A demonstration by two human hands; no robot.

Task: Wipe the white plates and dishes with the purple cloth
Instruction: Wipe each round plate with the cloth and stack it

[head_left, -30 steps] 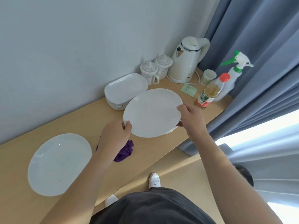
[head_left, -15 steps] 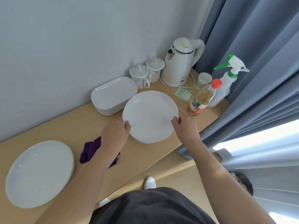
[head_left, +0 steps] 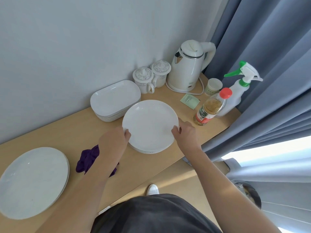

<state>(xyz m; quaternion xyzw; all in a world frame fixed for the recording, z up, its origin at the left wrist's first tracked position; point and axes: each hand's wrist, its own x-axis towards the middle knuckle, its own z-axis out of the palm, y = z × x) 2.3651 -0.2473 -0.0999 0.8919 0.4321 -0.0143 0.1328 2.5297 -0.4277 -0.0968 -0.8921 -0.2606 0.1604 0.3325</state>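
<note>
Round white plate point(head_left: 149, 125) — face up, level, atop another plate — gripped by 2 hands: left hand point(head_left: 112, 142) pinches its left rim, right hand point(head_left: 185, 135) its right rim. Purple cloth point(head_left: 87, 159) lies crumpled left of the plate, partly under the left forearm.

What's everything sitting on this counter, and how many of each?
Round white speckled plate: one, wooden counter centre, atop another like it.
Rectangular white ceramic dishes: one stack, by the wall.
Large white plates: about two, stacked, far left.
Crumpled purple cloth: one, between the plate piles.
White electric kettle: one, back right.
Lidded patterned mugs: two, white, left of kettle.
Paper cup: one, right of kettle.
Green sachet: one, before kettle.
Red-capped bottle: one, amber contents, right end.
White spray bottle: one, green trigger, far right.
Left hand: grips speckled plate's left rim.
Right hand: grips its right rim.
</note>
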